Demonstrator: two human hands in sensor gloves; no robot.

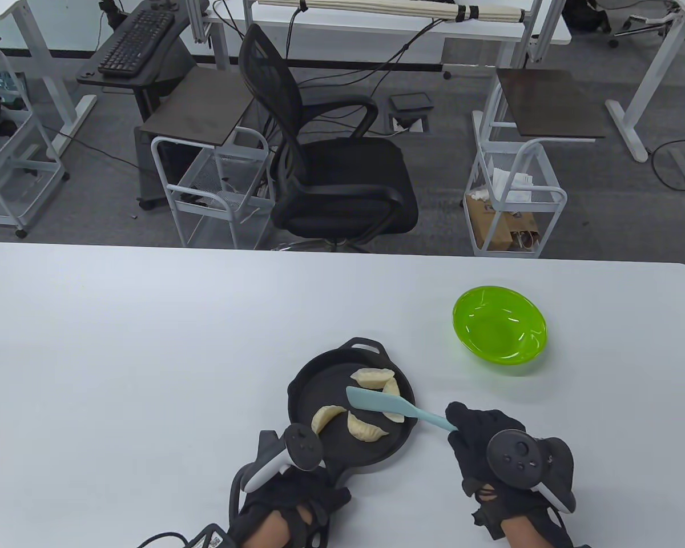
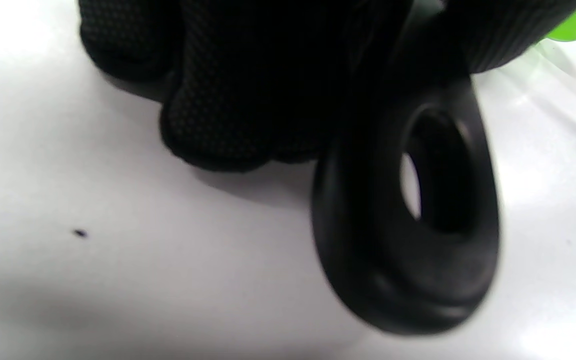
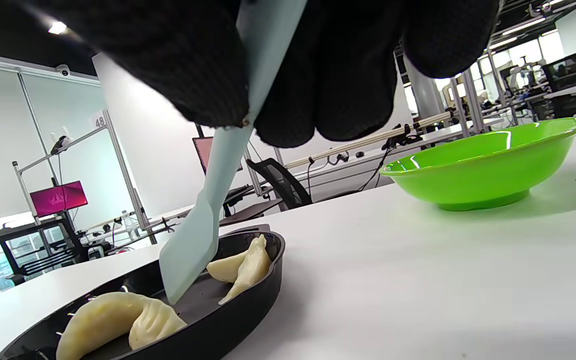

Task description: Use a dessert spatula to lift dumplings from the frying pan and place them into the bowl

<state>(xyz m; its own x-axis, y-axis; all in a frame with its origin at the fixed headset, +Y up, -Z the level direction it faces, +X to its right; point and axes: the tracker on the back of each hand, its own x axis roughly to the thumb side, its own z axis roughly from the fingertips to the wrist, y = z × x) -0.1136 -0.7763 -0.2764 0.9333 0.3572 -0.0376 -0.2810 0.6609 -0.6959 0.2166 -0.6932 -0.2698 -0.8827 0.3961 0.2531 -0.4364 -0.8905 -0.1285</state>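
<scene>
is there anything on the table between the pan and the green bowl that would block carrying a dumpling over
Nothing visible. The stretch of white table between the pan and the bowl is bare in both the table and right wrist views. The spatula, held by the right hand, only has to clear the pan's rim.

dumplings (image 1: pixel 371 377) in pan (image 1: pixel 308 377), bowl (image 1: pixel 499 333) right
</scene>
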